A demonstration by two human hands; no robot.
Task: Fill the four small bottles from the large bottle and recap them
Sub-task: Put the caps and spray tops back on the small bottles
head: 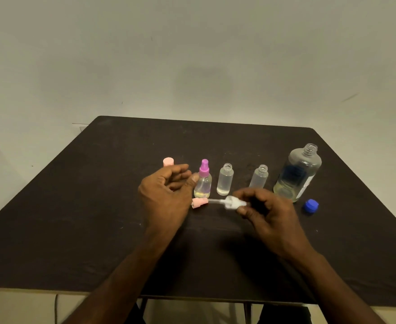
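The large clear bottle (297, 171) stands uncapped at the right with a little yellowish liquid in it; its blue cap (311, 206) lies in front of it. Three small bottles stand in a row: one with a purple spray top (203, 181), two uncapped (225, 180) (259, 177). A pink cap (168, 161) shows behind my left hand; whatever is under it is hidden. My right hand (269, 213) pinches a white spray top (231, 203) with its tube pointing left. My left hand (166, 195) hovers, fingers loosely curled, holding nothing, thumb beside the purple-topped bottle.
A pink spray top (196, 203) lies on its side on the dark table (99, 218), just in front of the purple-topped bottle. The table's near edge runs below my forearms, and a plain wall stands behind the far edge.
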